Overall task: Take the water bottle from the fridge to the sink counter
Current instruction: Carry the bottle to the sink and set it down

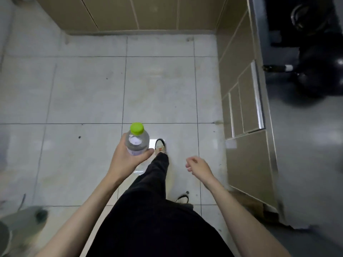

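Observation:
A clear plastic water bottle (137, 140) with a lime-green cap stands upright in my left hand (126, 158), which wraps around its lower body, low in the middle of the view over the floor. My right hand (197, 165) hangs free to the right at about the same height, fingers loosely curled, holding nothing. The bottle's base is partly hidden behind my fingers and my leg.
Grey floor tiles (83, 89) stretch ahead. Beige cabinet fronts (141, 13) run along the far side and down the right (241, 101), under a dark grey counter (300, 145) carrying black cookware (315, 71). A blurred grey object (20, 225) sits bottom left. My dark-trousered leg and shoe (160, 145) step forward.

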